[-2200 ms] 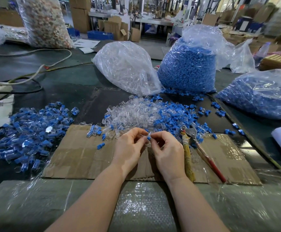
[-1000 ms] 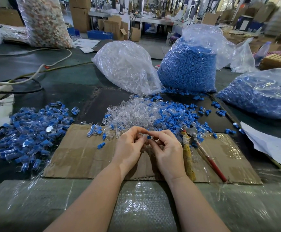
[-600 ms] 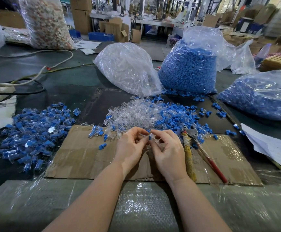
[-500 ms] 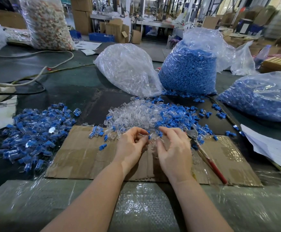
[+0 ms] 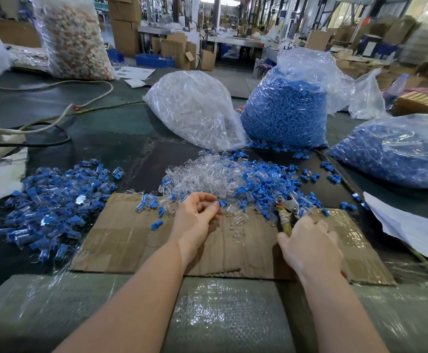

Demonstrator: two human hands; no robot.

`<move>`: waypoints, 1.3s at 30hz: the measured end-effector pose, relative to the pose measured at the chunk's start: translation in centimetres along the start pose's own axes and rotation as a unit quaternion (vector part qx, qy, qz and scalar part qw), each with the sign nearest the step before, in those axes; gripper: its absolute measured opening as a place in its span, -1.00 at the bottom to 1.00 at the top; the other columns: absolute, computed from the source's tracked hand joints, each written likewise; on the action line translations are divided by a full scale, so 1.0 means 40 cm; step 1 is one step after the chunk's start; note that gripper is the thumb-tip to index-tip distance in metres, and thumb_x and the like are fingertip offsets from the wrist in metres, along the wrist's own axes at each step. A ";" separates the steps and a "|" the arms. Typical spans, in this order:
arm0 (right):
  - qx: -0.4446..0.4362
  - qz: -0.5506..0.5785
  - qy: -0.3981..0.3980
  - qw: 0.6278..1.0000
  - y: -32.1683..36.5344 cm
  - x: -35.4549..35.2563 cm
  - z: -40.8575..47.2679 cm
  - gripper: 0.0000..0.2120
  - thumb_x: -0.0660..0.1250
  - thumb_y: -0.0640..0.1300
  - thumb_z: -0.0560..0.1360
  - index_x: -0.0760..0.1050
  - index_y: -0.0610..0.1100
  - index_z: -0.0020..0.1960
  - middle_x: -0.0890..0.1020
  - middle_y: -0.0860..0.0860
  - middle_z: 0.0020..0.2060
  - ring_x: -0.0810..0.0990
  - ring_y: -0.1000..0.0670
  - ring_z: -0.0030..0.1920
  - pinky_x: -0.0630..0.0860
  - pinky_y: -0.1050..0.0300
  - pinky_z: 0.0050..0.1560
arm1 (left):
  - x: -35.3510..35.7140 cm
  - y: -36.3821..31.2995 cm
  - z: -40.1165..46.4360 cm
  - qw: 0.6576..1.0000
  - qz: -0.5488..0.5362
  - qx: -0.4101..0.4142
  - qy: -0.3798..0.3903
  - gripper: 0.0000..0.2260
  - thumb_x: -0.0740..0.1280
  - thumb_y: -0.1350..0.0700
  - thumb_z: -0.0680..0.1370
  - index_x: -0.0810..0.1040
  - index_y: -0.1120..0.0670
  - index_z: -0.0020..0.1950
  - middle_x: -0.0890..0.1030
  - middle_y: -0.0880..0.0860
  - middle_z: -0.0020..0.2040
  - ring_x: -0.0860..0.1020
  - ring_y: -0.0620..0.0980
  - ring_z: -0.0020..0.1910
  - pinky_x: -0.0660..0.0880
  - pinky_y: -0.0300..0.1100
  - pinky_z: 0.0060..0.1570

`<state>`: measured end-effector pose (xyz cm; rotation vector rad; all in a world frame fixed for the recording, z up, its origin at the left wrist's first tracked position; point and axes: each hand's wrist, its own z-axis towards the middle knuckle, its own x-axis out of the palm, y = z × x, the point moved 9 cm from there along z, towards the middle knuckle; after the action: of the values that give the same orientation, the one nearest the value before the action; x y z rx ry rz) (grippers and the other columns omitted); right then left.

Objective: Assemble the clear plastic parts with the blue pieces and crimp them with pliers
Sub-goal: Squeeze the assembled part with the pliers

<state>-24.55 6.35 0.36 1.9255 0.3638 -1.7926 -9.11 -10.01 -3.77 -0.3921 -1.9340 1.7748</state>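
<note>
My left hand (image 5: 197, 215) pinches a small clear part with a blue piece (image 5: 222, 203) at its fingertips, above the cardboard sheet (image 5: 131, 240). My right hand (image 5: 309, 245) lies over the handles of the pliers (image 5: 288, 207), fingers curling round them; the metal jaws point away from me. Behind the hands, loose clear plastic parts (image 5: 208, 177) are heaped, mixed on the right with loose blue pieces (image 5: 261, 179). A pile of assembled blue-and-clear parts (image 5: 55, 200) lies at the left.
At the back stand a bag of clear parts (image 5: 195, 108) and a bag of blue pieces (image 5: 287, 110); another blue bag (image 5: 396, 151) lies right. White paper (image 5: 406, 228) sits at the right edge, cables (image 5: 55, 123) and a white object at the left.
My right hand has left the part and moved right and down onto the pliers' handles. My left hand stays put, still pinching the part.
</note>
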 end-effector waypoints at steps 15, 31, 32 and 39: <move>-0.210 0.268 0.222 0.914 0.211 -0.002 -0.089 -0.69 0.17 -0.11 0.53 0.26 -0.09 -0.37 0.31 0.05 -0.50 0.25 0.13 -0.56 0.18 0.31 -0.60 | -0.014 0.022 0.024 0.998 -0.047 -0.040 -0.025 -0.91 0.28 0.29 0.55 0.51 0.13 -0.10 0.55 -0.06 -0.48 0.46 -0.19 -0.53 0.39 -0.32 -0.52; -0.203 0.252 0.308 0.895 0.211 0.014 -0.105 -0.89 0.18 -0.27 0.45 0.38 -0.07 -0.12 0.52 -0.04 -0.22 0.39 0.12 -0.44 0.23 0.30 -0.57 | -0.029 0.029 0.034 0.996 -0.037 -0.024 -0.080 -0.92 0.28 0.27 0.55 0.49 0.12 -0.11 0.52 0.02 -0.36 0.48 -0.20 -0.48 0.41 -0.36 -0.50; -0.206 0.248 0.303 0.897 0.210 0.012 -0.103 -0.90 0.18 -0.27 0.45 0.35 -0.08 -0.14 0.47 0.00 -0.23 0.37 0.14 -0.50 0.21 0.30 -0.59 | -0.029 0.030 0.036 0.996 -0.034 -0.022 -0.081 -0.92 0.28 0.27 0.55 0.48 0.12 -0.11 0.52 0.02 -0.35 0.48 -0.17 -0.46 0.41 -0.35 -0.48; -0.207 0.243 0.299 0.899 0.211 0.014 -0.101 -0.90 0.16 -0.30 0.44 0.36 -0.12 -0.18 0.41 -0.03 -0.28 0.31 0.05 -0.41 0.21 0.20 -0.45 | -0.029 0.035 0.040 0.997 -0.011 -0.021 -0.076 -0.95 0.29 0.23 0.55 0.49 0.10 -0.08 0.53 0.00 -0.34 0.48 -0.16 -0.42 0.42 -0.32 -0.45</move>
<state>-16.78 1.16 1.29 1.9792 0.3810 -0.7143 -9.15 -11.80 -5.39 -0.2556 -2.0746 1.7974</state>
